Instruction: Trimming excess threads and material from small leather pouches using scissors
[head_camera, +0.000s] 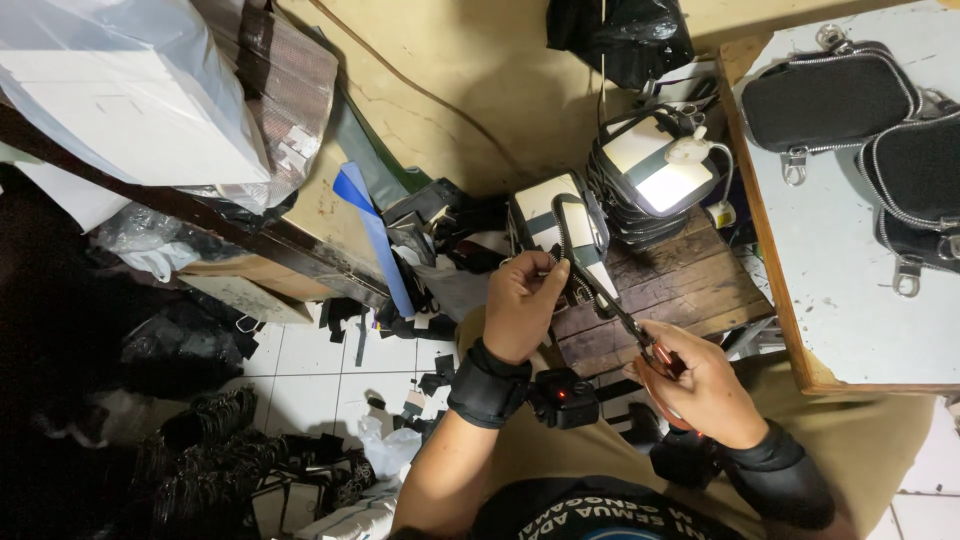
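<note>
right hand (700, 385) grips pliers (650, 350); left hand (520, 300) pinches zipper strip (585, 285).

dim room | overhead light | deep shadow left | glare upper-left | sharp centre

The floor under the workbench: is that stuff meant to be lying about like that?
It looks untidy rather than damaged. Dark offcuts lie strewn over the white floor tiles, and more scraps spill beside a blue strip. The left hand and right hand hold a zipper strip taut; nothing there looks broken.
</note>
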